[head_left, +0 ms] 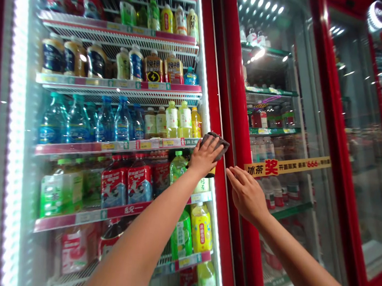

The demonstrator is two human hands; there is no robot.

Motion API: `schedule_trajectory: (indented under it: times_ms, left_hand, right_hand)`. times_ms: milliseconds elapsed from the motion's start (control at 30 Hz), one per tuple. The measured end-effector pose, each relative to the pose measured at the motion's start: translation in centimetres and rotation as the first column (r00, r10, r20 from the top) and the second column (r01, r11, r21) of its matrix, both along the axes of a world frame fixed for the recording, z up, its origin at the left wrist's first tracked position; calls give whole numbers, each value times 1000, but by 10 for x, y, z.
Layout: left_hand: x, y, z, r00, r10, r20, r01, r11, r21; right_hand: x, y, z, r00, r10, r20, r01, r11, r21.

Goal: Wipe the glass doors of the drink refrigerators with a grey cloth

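Observation:
My left hand [205, 156] presses a dark grey cloth [217, 143] against the right edge of a glass cooler door [115, 112], beside its red frame [224, 97]. Its fingers lie over the cloth and hold it to the glass. My right hand [247, 196] is open, fingers stretched flat, resting on the red frame between the two coolers, just below and right of the cloth.
Behind the glass, shelves carry water bottles [79, 121], yellow and green drink bottles [176, 118] and red-labelled bottles [127, 182]. A second cooler door [276, 122] to the right bears a yellow sticker strip [286, 166]. A further red-framed cooler [366, 128] stands beyond it.

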State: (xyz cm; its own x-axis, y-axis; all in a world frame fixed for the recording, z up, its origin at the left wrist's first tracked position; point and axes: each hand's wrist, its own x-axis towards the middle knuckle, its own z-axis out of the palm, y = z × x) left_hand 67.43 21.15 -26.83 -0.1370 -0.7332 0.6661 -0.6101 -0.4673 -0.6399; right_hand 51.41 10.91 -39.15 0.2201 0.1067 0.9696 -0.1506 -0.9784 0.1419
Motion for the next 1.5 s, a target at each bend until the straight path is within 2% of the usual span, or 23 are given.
schedule_trajectory:
  times_ms: [67,133,233,300,367,400,500,567,633,733,800,833,900,933,1000,1033,1100,1133,1200,1267,1367,1433,1500]
  left_hand:
    - [-5,-9,-6,999,21,-50,-25,996,-88]
    - [-8,-11,-31,998,23,-59,-28,995,-91]
    - [-5,1,-81,999,-30,11,29,994,110]
    - [-1,12,-97,995,-89,50,71,954,291]
    - [2,17,-88,992,-117,46,93,928,361]
    - [2,17,-75,994,-106,30,91,943,321]
    - [-3,6,-33,998,-17,-62,16,1000,-9]
    - [-7,-2,-25,994,10,-107,-27,987,-156]
    - [-8,-4,-43,996,-5,-86,-6,992,-128]
    - [-1,10,-98,996,-91,17,90,993,80]
    - [8,28,-125,972,-218,83,188,942,278]
    - [12,38,-130,958,-270,98,220,909,355]
    - [18,57,-122,949,-299,100,233,880,414]
    - [20,65,-111,960,-263,91,212,902,375]
    - [21,77,-85,993,-114,35,109,985,136]
    - [20,80,-74,999,-41,-12,40,999,-17]
    - [16,80,-67,994,49,-102,-73,966,-248]
    - [14,76,-70,990,66,-123,-99,952,-289]
    - [10,65,-89,994,59,-94,-77,977,-199]
    - [7,53,-108,1000,-23,-1,23,996,85]
    - [9,48,-111,980,-181,83,127,887,445]
    - [14,61,-93,980,-181,87,125,890,439]
    - [20,85,-72,995,-86,59,71,970,231]
  right_hand:
    - [1,1,-5,1000,9,-27,-9,1000,-6]
    - [2,2,-12,999,17,-46,-17,1000,7]
    - [1,4,-21,997,38,-64,-37,999,26]
    - [-1,4,-24,996,51,-76,-49,998,25]
    - [-4,4,-25,995,57,-79,-56,998,22]
    - [-6,4,-25,995,62,-73,-60,998,22]
    - [-10,2,-26,995,96,-26,-95,995,41]
    - [-11,1,-29,991,132,20,-133,990,55]
    - [-11,0,-35,984,168,68,-172,983,66]
    - [-11,2,-43,975,200,101,-209,974,87]
    - [-13,4,-47,975,204,87,-212,972,99]
    - [-15,4,-48,977,201,74,-208,973,103]
    - [-19,4,-49,980,192,53,-197,975,101]
    - [-20,4,-50,981,187,45,-191,976,102]
    - [-22,4,-51,982,182,42,-186,977,110]
    - [-23,4,-51,982,184,46,-188,975,118]
    - [-22,5,-52,979,191,63,-199,970,138]
    - [-22,6,-53,977,199,72,-208,967,147]
    - [-20,10,-52,974,214,78,-225,961,161]
    - [-18,16,-50,972,225,72,-234,959,161]
    - [-17,22,-46,971,234,48,-238,962,131]
    - [-18,23,-45,970,238,39,-241,963,117]
    - [-18,22,-46,969,245,40,-248,961,120]
